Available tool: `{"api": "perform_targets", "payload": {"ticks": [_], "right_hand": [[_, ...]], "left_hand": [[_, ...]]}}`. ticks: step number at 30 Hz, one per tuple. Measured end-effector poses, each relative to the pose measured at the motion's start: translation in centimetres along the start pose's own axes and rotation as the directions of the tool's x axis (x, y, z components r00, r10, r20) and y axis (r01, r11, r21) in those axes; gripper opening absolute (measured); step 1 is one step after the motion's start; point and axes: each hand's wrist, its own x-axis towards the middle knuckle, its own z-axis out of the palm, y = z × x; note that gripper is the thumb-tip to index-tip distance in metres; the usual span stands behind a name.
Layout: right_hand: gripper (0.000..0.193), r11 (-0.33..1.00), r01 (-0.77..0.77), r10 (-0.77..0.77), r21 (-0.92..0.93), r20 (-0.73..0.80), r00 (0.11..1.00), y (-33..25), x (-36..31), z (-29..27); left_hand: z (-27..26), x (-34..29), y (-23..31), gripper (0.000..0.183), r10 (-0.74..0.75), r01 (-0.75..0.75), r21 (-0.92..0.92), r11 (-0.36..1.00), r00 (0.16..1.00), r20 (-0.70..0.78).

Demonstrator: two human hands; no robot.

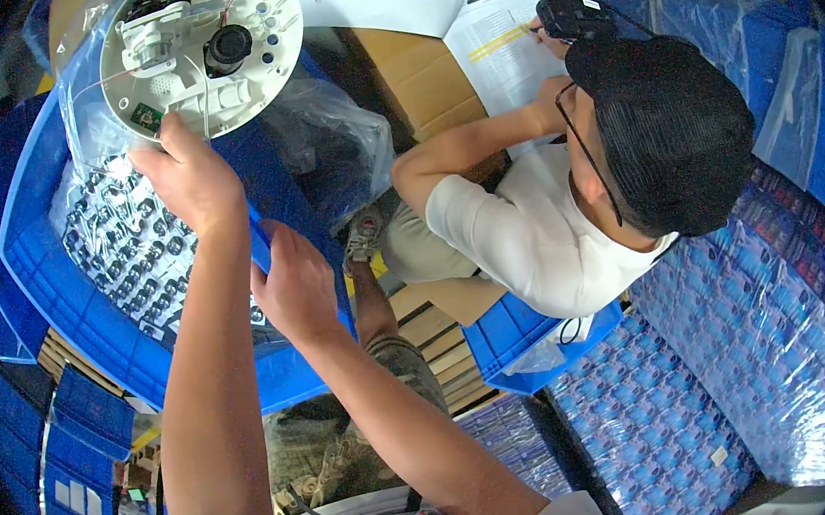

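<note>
My left hand (191, 180) is closed on the lower rim of a round white plastic housing (256, 103), thumb and fingers pinching it near a small green circuit board (146, 116). Fixed inside the shell are a black round speaker-like part (228, 50), a white bracket assembly (151, 44) and thin wires. The housing is held up over the far end of a large blue bin (37, 272). My right hand (294, 282) is lower, over the bin's right part, its fingers curled beside a narrow blue strip; what they grip is partly hidden. Rows of small black-and-white parts (135, 251) lie in the bin.
At right, a person in a white shirt (520, 226) and black cap leans over a clipboard (501, 42), holding a black device (576, 17). Clear plastic (334, 135) bunches beside the bin. A smaller blue bin (542, 339) and film-wrapped stacks of blue boxes (640, 415) stand lower right.
</note>
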Motion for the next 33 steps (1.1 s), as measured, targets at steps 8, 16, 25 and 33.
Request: {"api": "perform_targets", "payload": {"ticks": [8,16,25,33], "right_hand": [[0.036,1.0,-0.008,0.008,0.003,0.004,1.0,0.2,0.0,0.0],[0.038,1.0,-0.001,0.001,0.004,0.022,1.0,0.2,0.0,-0.1],[0.037,0.999,-0.047,0.049,-0.027,0.072,0.996,-0.1,-0.1,0.1],[0.042,0.997,-0.051,0.054,-0.064,0.037,0.998,0.1,-0.2,0.1]], "left_hand": [[0.1,-0.2,0.2,0.044,0.006,-0.006,0.03,1.0,1.0,-0.005],[0.0,-0.3,0.2,0.045,0.017,-0.017,0.054,0.998,1.0,-0.012],[-0.2,-0.2,0.4,0.048,0.019,-0.019,0.066,0.998,1.0,0.004],[-0.3,-0.7,1.1,0.048,-0.034,0.035,-0.027,0.999,0.999,0.036]]}}
